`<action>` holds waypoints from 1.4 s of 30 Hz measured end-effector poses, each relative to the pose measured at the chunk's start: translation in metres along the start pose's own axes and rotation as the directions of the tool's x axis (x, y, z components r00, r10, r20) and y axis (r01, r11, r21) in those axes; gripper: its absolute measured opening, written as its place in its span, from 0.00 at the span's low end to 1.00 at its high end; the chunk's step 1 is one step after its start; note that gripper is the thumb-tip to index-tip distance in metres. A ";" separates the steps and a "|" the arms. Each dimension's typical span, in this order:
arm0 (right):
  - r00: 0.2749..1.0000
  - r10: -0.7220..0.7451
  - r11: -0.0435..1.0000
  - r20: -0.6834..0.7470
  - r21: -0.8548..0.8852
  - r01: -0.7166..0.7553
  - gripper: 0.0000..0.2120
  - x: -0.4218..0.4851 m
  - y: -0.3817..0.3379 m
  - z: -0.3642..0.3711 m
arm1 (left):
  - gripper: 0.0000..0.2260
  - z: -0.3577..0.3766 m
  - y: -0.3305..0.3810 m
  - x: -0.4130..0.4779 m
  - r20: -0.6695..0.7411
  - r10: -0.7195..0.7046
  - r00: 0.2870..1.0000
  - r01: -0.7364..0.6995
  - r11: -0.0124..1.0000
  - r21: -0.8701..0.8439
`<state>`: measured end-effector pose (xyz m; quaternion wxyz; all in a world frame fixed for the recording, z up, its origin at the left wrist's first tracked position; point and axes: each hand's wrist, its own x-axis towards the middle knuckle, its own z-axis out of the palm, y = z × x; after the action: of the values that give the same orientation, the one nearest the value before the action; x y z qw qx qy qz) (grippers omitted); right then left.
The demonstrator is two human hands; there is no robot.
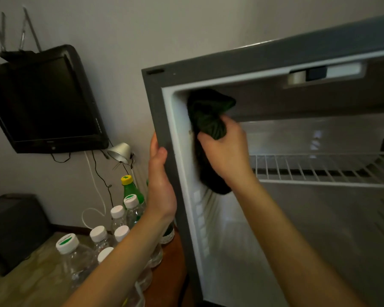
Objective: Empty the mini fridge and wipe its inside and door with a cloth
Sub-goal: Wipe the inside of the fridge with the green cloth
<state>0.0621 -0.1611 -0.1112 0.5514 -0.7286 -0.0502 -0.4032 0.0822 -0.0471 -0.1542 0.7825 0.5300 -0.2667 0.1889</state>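
1. My left hand [161,185] grips the outer left edge of the mini fridge [162,120], fingers wrapped round the grey frame, thumb on its front face.
2. My right hand [225,149] reaches inside, closed tight on a bunched dark green cloth [208,111].
3. The cloth is pressed against the left inner wall, in the upper corner just below the ceiling of the cabinet. A loose tail of it hangs down under my wrist, along the same wall.
4. The interior, as far as visible, holds only a white wire shelf [319,167], seated about midway up. A control housing [326,74] sits on the ceiling near the front.
5. A small brownish mark shows on the white liner just left of the cloth; I cannot tell what it is.
6. Outside, left of the fridge: a cluster of clear water bottles [98,242] with white caps stands on a low surface [31,275], with one green bottle [131,189], yellow-capped, behind them.
7. Further left: a dark screen [42,100] mounted on the wall, and a small silver lamp [120,151] below its corner, with cables hanging down.
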 end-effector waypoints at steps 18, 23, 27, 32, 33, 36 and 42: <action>0.997 -0.021 1.000 0.078 -0.010 0.022 0.05 -0.053 0.002 0.000 | 0.32 0.000 0.011 0.001 0.054 -0.027 0.998 0.027 1.000 0.005; 0.998 -0.020 1.000 0.060 -0.006 0.021 0.04 -0.067 0.002 0.004 | 0.33 0.001 0.012 -0.001 0.050 0.002 0.999 -0.002 1.000 0.012; 0.987 -0.040 0.998 0.158 -0.039 0.047 0.07 -0.066 -0.005 -0.009 | 0.35 0.000 0.016 -0.002 0.065 -0.032 0.997 0.033 0.999 -0.016; 0.993 -0.030 0.999 0.118 -0.008 0.031 0.05 -0.041 -0.010 -0.008 | 0.35 -0.002 0.012 0.000 0.069 -0.043 0.997 0.045 0.999 -0.022; 0.985 -0.079 0.997 0.154 0.032 0.075 0.09 -0.064 -0.012 -0.008 | 0.36 -0.002 0.011 0.000 0.080 -0.057 0.995 0.062 0.996 -0.059; 0.974 -0.140 0.990 0.176 0.051 0.133 0.13 -0.072 -0.012 -0.012 | 0.40 -0.003 0.010 0.002 0.095 -0.066 0.993 0.078 0.989 -0.125; 0.992 -0.055 0.998 0.116 0.037 0.051 0.09 -0.058 -0.001 -0.003 | 0.39 -0.003 0.009 0.001 0.088 -0.055 0.995 0.062 0.995 -0.076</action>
<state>0.0209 -0.1416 -0.1472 0.5490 -0.7399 -0.1084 -0.3734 0.0784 -0.0409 -0.1476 0.7958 0.5139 -0.2916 0.1325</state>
